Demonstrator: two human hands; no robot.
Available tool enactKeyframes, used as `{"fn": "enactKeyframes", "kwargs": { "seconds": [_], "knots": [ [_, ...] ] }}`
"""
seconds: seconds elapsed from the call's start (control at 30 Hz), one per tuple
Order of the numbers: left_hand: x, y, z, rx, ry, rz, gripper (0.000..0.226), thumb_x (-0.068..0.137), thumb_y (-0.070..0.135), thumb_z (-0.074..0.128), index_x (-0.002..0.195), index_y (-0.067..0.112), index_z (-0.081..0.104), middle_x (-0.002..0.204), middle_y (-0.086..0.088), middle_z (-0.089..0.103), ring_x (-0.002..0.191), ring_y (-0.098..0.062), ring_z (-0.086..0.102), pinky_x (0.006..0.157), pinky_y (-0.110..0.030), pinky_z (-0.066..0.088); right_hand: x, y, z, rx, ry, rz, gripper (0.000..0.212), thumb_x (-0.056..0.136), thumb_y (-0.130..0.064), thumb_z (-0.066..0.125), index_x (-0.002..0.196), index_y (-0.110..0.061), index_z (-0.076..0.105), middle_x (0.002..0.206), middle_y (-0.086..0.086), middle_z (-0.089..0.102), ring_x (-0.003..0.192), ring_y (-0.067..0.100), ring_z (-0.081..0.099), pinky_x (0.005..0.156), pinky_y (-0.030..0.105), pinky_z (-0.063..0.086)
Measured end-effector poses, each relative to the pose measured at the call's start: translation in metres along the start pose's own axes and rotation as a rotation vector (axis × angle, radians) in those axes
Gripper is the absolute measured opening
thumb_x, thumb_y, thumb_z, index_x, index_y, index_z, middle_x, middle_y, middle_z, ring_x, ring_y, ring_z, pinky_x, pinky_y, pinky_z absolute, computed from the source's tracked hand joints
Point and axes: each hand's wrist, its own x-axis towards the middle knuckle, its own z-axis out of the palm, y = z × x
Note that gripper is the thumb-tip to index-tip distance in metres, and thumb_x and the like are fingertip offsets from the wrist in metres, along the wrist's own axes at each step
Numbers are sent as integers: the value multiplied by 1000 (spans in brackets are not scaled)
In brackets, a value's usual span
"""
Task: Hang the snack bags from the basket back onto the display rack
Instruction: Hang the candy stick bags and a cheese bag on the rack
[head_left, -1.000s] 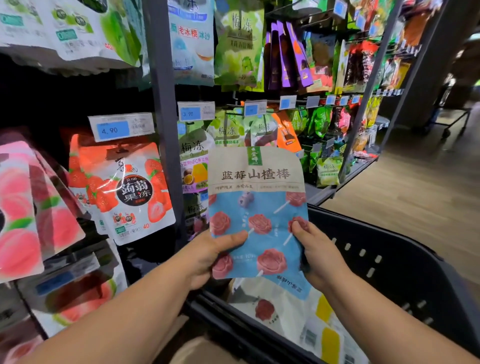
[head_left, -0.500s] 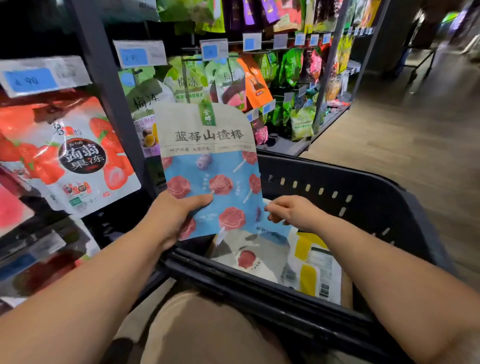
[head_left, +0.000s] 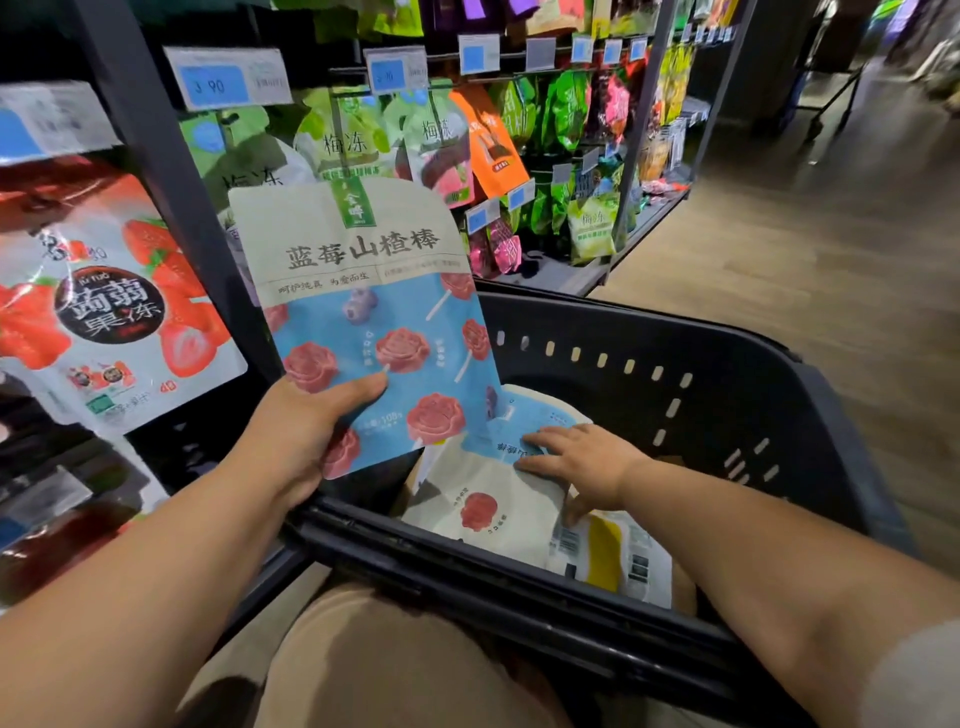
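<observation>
Pulling snack bags out of the basket, with hanging yet to come

The left hand (head_left: 306, 436) is gripping a blue snack bag (head_left: 374, 312) upright above the basket (head_left: 727, 374), thumb across its front. The right hand (head_left: 576, 462) is resting, fingers spread flat, on the remaining bags (head_left: 483, 499) lying inside. Beyond, the display rack (head_left: 171, 171) is waiting; several bags are apparently left to hang.

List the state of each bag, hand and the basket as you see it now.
Blue-and-cream lollipop-print snack bag: held upright in front of the rack, not hung.
Left hand: grips that bag's lower corner, thumb on the front.
Right hand: fingers resting on a bag in the basket.
Cream-and-blue flat snack bag: lying in the basket, not lifted.
Black slotted plastic basket: holds bags.
Red strawberry-print jelly bag: hanging on the rack.
</observation>
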Motion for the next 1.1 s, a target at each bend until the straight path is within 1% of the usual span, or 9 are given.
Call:
{"fn": "enactKeyframes", "kwargs": {
  "seconds": [0.13, 0.37, 0.6, 0.7, 0.77, 0.83, 0.9, 1.0, 1.1],
  "knots": [
    [1, 0, 0, -8, -7, 5, 43, 74, 4, 67, 117, 8, 66, 109, -10, 74, 95, -26, 73, 77, -37, 61, 8, -8, 3, -64, -12, -81, 77, 91, -57, 55, 155, -40, 15, 165, -3, 10, 152, 25, 6, 121, 45, 11],
    [-2, 1, 1, -25, -3, 16, 47, 71, 5, 68, 118, 8, 66, 111, -10, 74, 98, -27, 72, 82, -40, 60, 14, -14, 1, -66, 9, -132, 46, 106, -39, 35, 152, -34, 33, 162, -8, 23, 151, 23, 15, 119, 42, 21],
    [-6, 2, -3, -48, -14, 37, 40, 72, 4, 70, 111, 11, 68, 107, -8, 75, 96, -24, 73, 77, -35, 60, 17, -13, 0, -9, 2, -109, 44, 105, -30, 42, 149, -32, 39, 160, -11, 28, 151, 19, 16, 118, 39, 25],
    [-7, 2, -3, -51, -4, 50, 53, 57, 15, 78, 110, 13, 69, 110, -9, 74, 100, -25, 72, 84, -38, 59, 18, -10, -2, 64, 28, -79, 44, 102, -29, 50, 146, -33, 45, 157, -13, 35, 150, 15, 19, 118, 37, 27],
    [-7, 2, -4, -61, 1, 55, 57, 57, 16, 78, 113, 12, 68, 113, -10, 73, 104, -27, 70, 89, -40, 57, 16, -8, -7, 158, 74, -25, 39, 103, -35, 47, 141, -32, 51, 152, -11, 43, 148, 14, 25, 116, 37, 30],
    [-8, 2, -4, -90, 5, 63, 57, 60, 14, 77, 116, 10, 67, 114, -10, 73, 103, -26, 71, 87, -38, 58, 12, -6, -14, 271, 132, 52, 38, 103, -43, 41, 136, -33, 57, 147, -6, 51, 141, 17, 39, 111, 36, 37],
    [-8, 2, -4, -104, 11, 66, 45, 71, 5, 71, 116, 10, 66, 110, -9, 74, 99, -25, 72, 79, -35, 60, 7, -4, -21, 367, 168, 134, 37, 103, -45, 40, 132, -34, 60, 139, -5, 58, 129, 18, 51, 104, 32, 41],
    [-10, 4, -4, -129, 17, 51, 38, 82, -1, 60, 118, 9, 65, 109, -10, 74, 97, -26, 72, 76, -35, 61, 3, -1, -28, 470, 227, 233, 34, 102, -45, 43, 122, -30, 66, 121, -3, 66, 113, 19, 59, 95, 32, 46],
    [-10, 6, -5, -151, 36, 50, 40, 80, 3, 61, 119, 10, 65, 112, -10, 73, 99, -26, 72, 79, -37, 61, 2, 6, -30, 656, 319, 313, 23, 102, -42, 45, 89, -33, 62, 92, -5, 63, 93, 19, 58, 76, 31, 43]
  ]
}}
